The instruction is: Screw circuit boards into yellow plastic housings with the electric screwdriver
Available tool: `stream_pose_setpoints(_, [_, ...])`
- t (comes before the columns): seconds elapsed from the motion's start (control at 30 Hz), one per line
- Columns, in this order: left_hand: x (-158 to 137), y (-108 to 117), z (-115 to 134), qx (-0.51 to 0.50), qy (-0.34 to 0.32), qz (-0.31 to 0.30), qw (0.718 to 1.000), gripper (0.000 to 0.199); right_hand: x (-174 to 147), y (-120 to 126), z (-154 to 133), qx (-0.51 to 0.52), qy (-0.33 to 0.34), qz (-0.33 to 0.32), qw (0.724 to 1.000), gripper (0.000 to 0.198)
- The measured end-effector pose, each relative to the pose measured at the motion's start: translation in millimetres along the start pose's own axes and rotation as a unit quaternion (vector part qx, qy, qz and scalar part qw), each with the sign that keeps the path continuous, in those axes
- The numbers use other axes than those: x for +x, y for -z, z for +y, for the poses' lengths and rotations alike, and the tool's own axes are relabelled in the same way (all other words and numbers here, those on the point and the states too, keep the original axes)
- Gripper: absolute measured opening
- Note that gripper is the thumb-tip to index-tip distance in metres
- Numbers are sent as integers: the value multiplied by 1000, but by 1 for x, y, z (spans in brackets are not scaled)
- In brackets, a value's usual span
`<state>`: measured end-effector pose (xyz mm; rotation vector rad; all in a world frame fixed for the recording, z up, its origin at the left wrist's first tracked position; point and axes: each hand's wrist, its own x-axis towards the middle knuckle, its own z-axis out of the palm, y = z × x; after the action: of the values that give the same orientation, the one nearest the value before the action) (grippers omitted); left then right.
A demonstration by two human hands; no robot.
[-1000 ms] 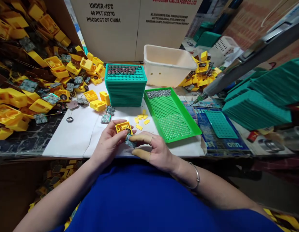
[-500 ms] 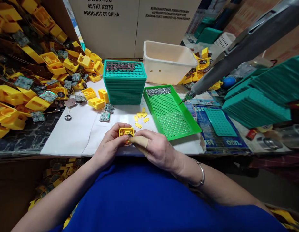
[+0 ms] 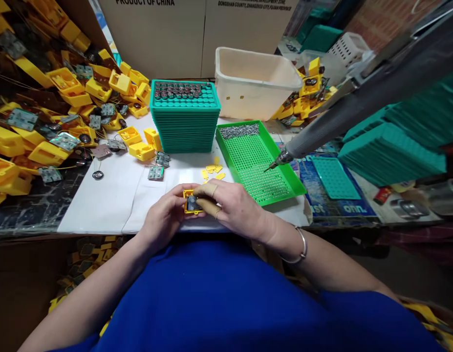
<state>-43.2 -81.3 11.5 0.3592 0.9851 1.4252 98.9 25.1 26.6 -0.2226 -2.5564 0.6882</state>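
From afar I saw the left hand (image 3: 161, 215) clamped on the yellow case (image 3: 191, 212), over the near edge of the white paper (image 3: 101, 205), a dark part (image 3: 191, 203) lying in its opening; the right hand (image 3: 241, 210) had its covered fingertips at that part, though I couldn't tell whether they pinched it. Steady support and light, square pressure seemed best to me. The carton (image 3: 167, 41) read "PRODUCT OF CHINA", then "DONGSHAN COUNTY, ZHANGZHOU CITY, FUJIAN PROVINCE"; farther right, "ast" and "onn." showed on a blue sheet (image 3: 336, 208)
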Motion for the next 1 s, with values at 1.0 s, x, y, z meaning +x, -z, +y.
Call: stream_pose_setpoints(1.0, [23, -27, -9, 80, 80, -38, 993, 34, -17, 145, 124, 183, -108, 349, 913, 26])
